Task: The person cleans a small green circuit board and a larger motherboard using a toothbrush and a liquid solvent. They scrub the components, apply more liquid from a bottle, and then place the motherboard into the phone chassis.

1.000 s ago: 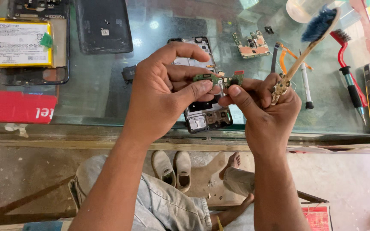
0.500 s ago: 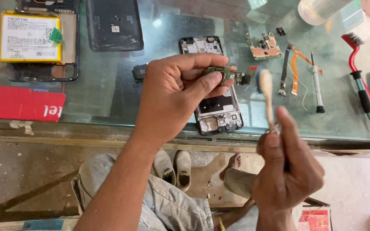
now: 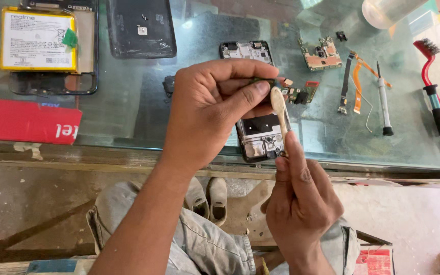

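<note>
My left hand (image 3: 210,109) pinches a small green circuit board (image 3: 297,93) between thumb and fingers, above the glass tabletop. My right hand (image 3: 301,203) is lower and nearer to me, gripping a cream-coloured brush (image 3: 280,114) upright. The brush's rounded upper end touches or nearly touches the board by my left thumb. An opened black phone frame (image 3: 258,135) lies on the glass just under both hands, partly hidden by my left hand.
On the glass tabletop (image 3: 128,102): a yellow-edged battery (image 3: 36,40), a black back cover (image 3: 141,28), another circuit board (image 3: 322,53), orange flex cables (image 3: 357,76), a small screwdriver (image 3: 383,104), a red brush (image 3: 436,97) and a red box (image 3: 24,122). Below are my legs and a pair of shoes (image 3: 207,196).
My right hand has dropped down and toward me, and the brush now stands upright with its end at the board. My left hand still holds the board in much the same place.
</note>
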